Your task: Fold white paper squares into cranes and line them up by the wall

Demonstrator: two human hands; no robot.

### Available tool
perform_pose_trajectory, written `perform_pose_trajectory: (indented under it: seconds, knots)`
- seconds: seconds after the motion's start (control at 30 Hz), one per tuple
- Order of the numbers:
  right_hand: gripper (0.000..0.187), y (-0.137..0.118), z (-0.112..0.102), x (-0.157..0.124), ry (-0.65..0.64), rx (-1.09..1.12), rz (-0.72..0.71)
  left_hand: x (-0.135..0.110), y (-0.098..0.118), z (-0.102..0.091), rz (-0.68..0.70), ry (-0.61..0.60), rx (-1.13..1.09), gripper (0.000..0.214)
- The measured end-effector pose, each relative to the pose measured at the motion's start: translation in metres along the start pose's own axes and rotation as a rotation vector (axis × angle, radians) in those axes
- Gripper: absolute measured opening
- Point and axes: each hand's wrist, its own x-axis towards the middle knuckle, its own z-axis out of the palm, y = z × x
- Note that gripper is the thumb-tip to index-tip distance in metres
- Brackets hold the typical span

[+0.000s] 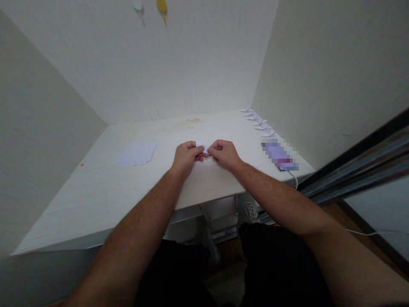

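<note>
A small piece of white folded paper is held up between my two hands, over the middle of the white table. My left hand pinches it, the thumb lying across its face. At its right edge, the fingertips of my right hand are closed on the paper. Both hands are near the tabletop. The fingers cover much of the paper, so its full shape is hidden.
White paper sheets lie stacked at the left. Along the right wall stand several small folded paper figures. Nearer is a blurred-out phone with a white cable. Walls close in the table at left, back and right.
</note>
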Motion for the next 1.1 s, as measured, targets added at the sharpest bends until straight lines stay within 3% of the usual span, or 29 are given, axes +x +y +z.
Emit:
perform_pose_trajectory:
  seconds: [0.73, 1.1]
  knots:
    - [0.01, 0.0056, -0.0018, 0.0013, -0.042, -0.115, -0.012, 0.0029, -0.0038, -0.0002, 0.042, 0.032, 0.011, 0.016]
    - [0.005, 0.0023, -0.0019, -0.0005, -0.038, -0.18, 0.023, 0.004, 0.0026, -0.0006, 0.056, 0.168, -0.027, 0.016]
